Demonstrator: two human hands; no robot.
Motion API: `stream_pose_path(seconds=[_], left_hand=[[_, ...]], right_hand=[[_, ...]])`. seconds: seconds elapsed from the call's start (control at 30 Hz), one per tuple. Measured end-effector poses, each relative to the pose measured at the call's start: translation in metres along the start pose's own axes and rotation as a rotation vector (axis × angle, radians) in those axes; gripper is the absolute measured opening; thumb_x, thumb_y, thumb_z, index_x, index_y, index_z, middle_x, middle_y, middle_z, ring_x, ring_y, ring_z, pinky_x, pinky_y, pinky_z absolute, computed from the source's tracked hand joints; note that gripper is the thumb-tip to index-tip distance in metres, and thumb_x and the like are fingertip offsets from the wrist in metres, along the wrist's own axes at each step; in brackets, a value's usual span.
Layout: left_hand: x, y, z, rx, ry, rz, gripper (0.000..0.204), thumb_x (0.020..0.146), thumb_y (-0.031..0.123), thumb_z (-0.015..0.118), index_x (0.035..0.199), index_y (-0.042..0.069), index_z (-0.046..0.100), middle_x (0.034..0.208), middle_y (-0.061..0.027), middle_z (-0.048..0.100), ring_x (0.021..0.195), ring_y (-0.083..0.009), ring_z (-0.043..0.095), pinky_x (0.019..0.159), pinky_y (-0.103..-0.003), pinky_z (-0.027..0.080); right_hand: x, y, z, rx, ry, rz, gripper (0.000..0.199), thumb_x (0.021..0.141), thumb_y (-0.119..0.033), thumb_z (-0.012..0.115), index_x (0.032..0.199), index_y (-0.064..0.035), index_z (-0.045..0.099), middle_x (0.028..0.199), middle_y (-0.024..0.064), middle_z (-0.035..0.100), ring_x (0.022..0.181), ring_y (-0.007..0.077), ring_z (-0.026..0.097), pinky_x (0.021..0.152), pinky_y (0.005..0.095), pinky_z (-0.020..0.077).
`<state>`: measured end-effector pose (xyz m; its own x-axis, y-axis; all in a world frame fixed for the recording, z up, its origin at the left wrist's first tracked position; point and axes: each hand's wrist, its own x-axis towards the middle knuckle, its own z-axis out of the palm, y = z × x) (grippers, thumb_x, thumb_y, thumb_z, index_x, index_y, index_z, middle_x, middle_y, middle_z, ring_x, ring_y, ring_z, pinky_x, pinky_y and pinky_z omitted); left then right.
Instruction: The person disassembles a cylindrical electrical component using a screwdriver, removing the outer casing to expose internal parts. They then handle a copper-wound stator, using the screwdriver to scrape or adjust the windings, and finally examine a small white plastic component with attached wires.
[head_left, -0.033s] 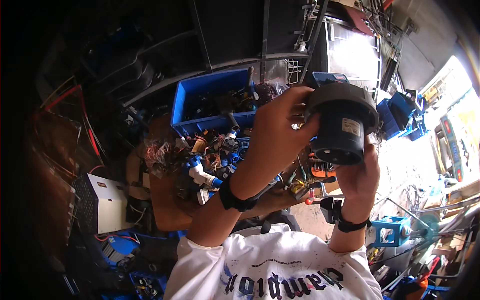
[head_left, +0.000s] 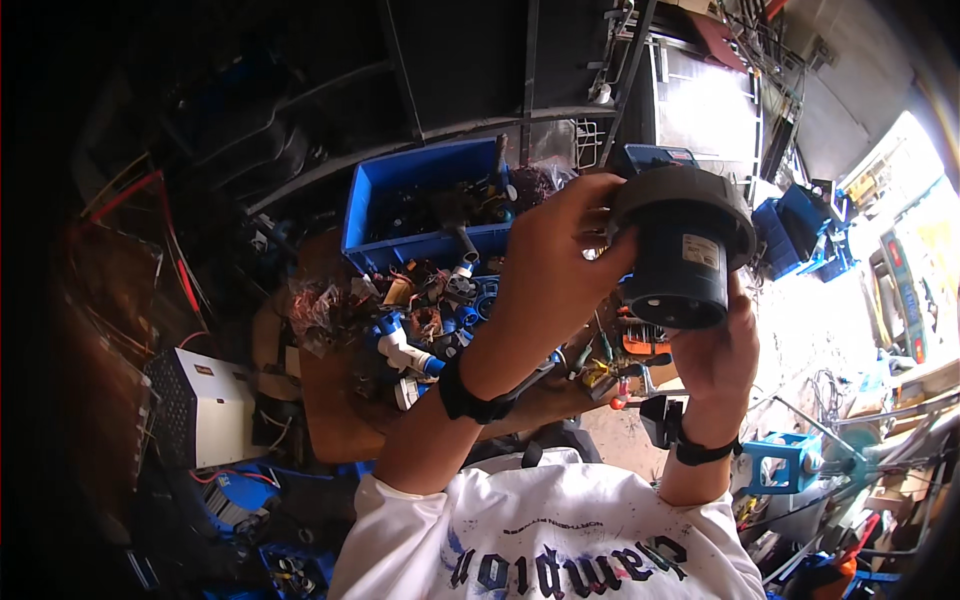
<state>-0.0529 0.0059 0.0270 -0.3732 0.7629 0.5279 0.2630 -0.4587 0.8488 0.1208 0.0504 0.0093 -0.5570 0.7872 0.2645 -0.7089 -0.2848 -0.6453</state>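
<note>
Raised in front of me is a large black industrial connector (head_left: 672,275), a cylinder with a wide ribbed collar at its top and a pale label on its side. Small round openings show at its lower end. My left hand (head_left: 562,240) is closed on its left side, thumb against the barrel below the collar and fingers on the collar. My right hand (head_left: 722,350) supports it from below and the right; some of its fingers are hidden behind the barrel. Below my left forearm, a white-and-blue plug (head_left: 402,352) lies among loose parts on the brown workbench (head_left: 335,405).
A blue bin (head_left: 425,247) of dark parts stands at the bench's back. Hand tools (head_left: 600,378) lie near its right end. On the left is a white metal box (head_left: 222,410). Blue crates (head_left: 795,228) and a teal frame (head_left: 785,465) stand to the right.
</note>
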Motion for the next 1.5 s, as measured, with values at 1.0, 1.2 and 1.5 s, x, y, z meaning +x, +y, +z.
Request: stream_pose_path(seconds=[1.0,1.2,1.5], left_hand=[[-0.009,0.016,-0.018,0.166,-0.116,-0.007,0.034,0.074,0.005,0.07,0.105,0.0,0.057,0.091,-0.015,0.068,0.086,-0.0257,0.07,0.076,-0.033,0.056],[-0.019,0.008,-0.004,0.142,0.009,-0.018,0.036,0.075,0.005,0.068,0.109,0.001,0.057,0.093,-0.0162,0.068,0.091,-0.0284,0.07,0.08,-0.035,0.056],[-0.029,-0.005,0.001,0.055,-0.005,0.032,0.044,0.08,-0.002,0.062,0.122,-0.001,0.051,0.104,-0.0215,0.065,0.1,-0.0324,0.067,0.088,-0.036,0.055]], right_hand=[[-0.005,-0.013,0.016,-0.499,-0.046,-0.023,0.108,0.066,0.001,0.074,0.152,-0.0067,0.008,0.139,0.0203,0.039,0.127,0.03,0.046,0.103,0.0398,0.0418],[-0.013,0.01,0.025,-0.399,0.056,-0.152,0.118,0.067,-0.017,0.085,0.153,-0.0114,0.004,0.137,0.0207,0.038,0.125,0.0304,0.047,0.1,0.0387,0.0458],[-0.007,0.023,0.026,-0.426,0.151,-0.199,0.114,0.068,-0.019,0.081,0.152,-0.0126,0.005,0.131,0.0206,0.04,0.116,0.0286,0.052,0.092,0.035,0.0495]])
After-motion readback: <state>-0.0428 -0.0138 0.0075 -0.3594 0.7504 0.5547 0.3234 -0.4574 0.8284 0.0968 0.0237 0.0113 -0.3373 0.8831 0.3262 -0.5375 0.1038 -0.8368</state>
